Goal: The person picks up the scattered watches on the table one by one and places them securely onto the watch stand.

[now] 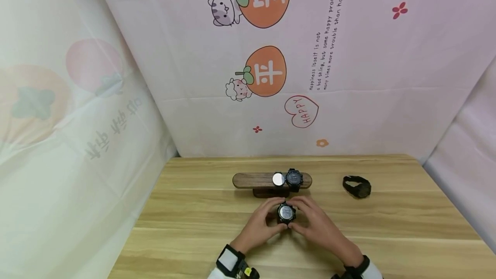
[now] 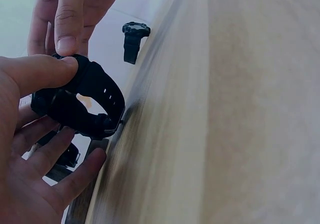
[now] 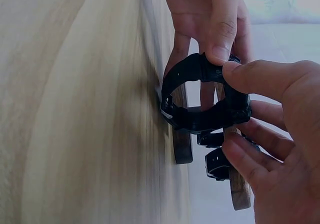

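A black digital wristwatch (image 1: pixel 286 212) with a round grey face is held between both hands in front of the stand. My left hand (image 1: pixel 258 226) pinches its left side, thumb at the near edge and fingers at the far edge. From the right, my right hand (image 1: pixel 318 226) grips it the same way. In the left wrist view, the watch's strap (image 2: pixel 102 86) forms a buckled loop near the tabletop. The right wrist view shows both thumbs pressing the case edge, with the strap loop (image 3: pixel 182 74) hanging beside the wood.
Behind the hands stands a dark wooden watch stand (image 1: pixel 252 180). On its right half sit a watch with a bright face (image 1: pixel 278 179) and a black watch (image 1: pixel 294 177). Another black watch (image 1: pixel 361 189) lies at the right of the table (image 1: pixel 407 210). Printed cloth (image 1: pixel 368 111) hangs behind.
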`<action>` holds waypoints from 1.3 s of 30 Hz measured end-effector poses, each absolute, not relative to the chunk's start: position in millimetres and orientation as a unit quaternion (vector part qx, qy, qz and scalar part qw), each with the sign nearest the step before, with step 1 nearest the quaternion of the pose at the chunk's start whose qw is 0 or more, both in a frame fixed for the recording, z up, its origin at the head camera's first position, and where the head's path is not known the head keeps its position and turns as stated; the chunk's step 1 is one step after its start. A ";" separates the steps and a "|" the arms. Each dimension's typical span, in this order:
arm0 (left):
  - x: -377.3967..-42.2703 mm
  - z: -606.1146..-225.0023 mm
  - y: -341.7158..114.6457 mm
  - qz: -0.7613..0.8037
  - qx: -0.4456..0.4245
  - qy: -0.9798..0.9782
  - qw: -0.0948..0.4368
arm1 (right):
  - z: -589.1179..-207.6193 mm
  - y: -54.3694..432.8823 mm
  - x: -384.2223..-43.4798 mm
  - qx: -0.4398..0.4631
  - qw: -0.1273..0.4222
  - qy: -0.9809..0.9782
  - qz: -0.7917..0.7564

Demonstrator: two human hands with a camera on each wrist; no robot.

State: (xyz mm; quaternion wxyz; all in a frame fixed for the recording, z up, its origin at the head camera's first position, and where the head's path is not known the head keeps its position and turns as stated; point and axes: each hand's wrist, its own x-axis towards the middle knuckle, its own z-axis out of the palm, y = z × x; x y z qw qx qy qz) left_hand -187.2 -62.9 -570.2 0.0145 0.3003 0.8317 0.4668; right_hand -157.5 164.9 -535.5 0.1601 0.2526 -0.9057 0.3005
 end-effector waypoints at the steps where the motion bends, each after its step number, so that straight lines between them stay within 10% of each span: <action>1: -187.0 -569.8 -62.8 0.466 0.300 0.832 0.013 | -535.6 164.8 -157.7 0.253 0.157 -0.906 0.302; 33: -189.4 -565.8 -67.1 0.467 0.298 0.832 0.000 | -529.9 173.1 -165.3 0.270 0.112 -0.894 0.339; 39: -189.7 -566.6 -70.1 0.476 0.301 0.826 -0.006 | -522.8 186.6 -177.4 0.240 0.179 -0.897 0.326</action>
